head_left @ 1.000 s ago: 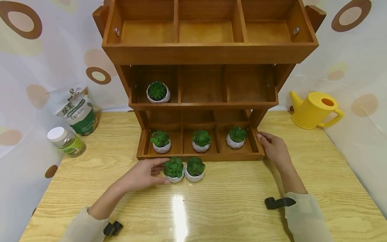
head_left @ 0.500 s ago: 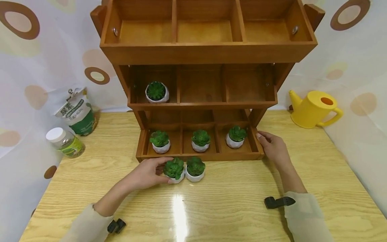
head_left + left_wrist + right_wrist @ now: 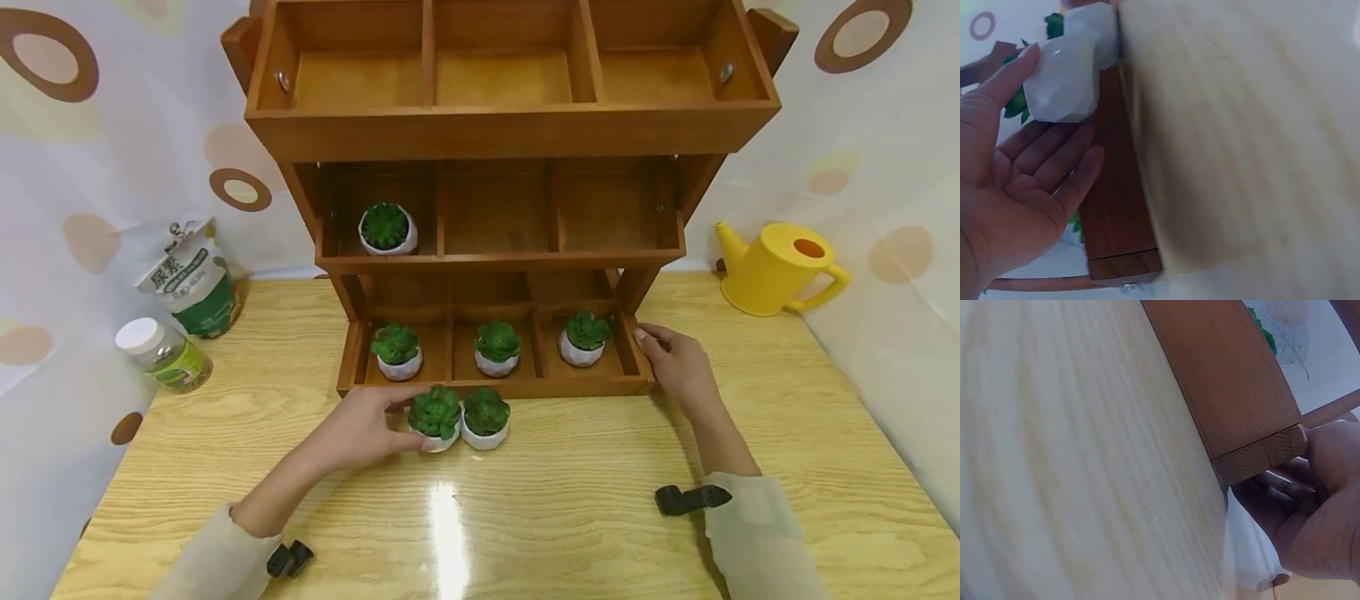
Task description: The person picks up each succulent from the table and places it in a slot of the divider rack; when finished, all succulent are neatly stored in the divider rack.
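Observation:
My left hand [image 3: 363,429] holds a small potted succulent [image 3: 436,410] between thumb and fingers, just in front of the wooden plant stand [image 3: 495,389]. In the left wrist view the thumb lies along the faceted white pot [image 3: 1063,81], with the other fingers under and behind it. A second potted succulent [image 3: 486,417] stands right beside it on the table. My right hand [image 3: 678,367] grips the right end of the stand's bottom tier, thumb on its top edge. From the right wrist view, the fingers curl by the stand's corner [image 3: 1260,453].
Three potted succulents, including the middle one [image 3: 497,346], sit in the bottom tier's compartments. Another succulent [image 3: 386,229] is in the middle tier's left compartment. A yellow watering can [image 3: 780,268] stands right; a bag [image 3: 198,287] and a white-capped jar [image 3: 168,354] stand left.
My left thumb and fingers have closed in on the left potted succulent, which has shifted slightly right and tilted a little. My right hand stays on the stand's end.

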Demonstrator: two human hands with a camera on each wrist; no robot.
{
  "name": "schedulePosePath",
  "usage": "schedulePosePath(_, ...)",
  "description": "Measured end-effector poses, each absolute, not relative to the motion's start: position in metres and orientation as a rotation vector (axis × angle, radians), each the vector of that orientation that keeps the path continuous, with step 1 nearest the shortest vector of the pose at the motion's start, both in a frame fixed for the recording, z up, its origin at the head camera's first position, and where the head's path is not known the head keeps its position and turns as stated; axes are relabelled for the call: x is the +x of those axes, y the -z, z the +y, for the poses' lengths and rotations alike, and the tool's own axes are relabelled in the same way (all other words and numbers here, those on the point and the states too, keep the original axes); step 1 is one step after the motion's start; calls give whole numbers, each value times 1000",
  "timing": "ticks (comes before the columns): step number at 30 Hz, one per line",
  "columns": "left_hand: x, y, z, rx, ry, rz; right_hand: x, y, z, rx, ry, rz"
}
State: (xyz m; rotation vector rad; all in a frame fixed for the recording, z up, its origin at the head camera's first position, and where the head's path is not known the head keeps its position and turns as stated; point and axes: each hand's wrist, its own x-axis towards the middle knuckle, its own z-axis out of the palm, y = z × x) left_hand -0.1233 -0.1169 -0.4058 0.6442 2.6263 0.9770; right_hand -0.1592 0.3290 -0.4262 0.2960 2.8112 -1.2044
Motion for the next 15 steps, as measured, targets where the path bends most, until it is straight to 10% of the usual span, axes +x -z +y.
schedulePosePath(15, -139, 325, -105, 764, -1197, 2682, -160, 426, 330, 298, 1213, 2813)
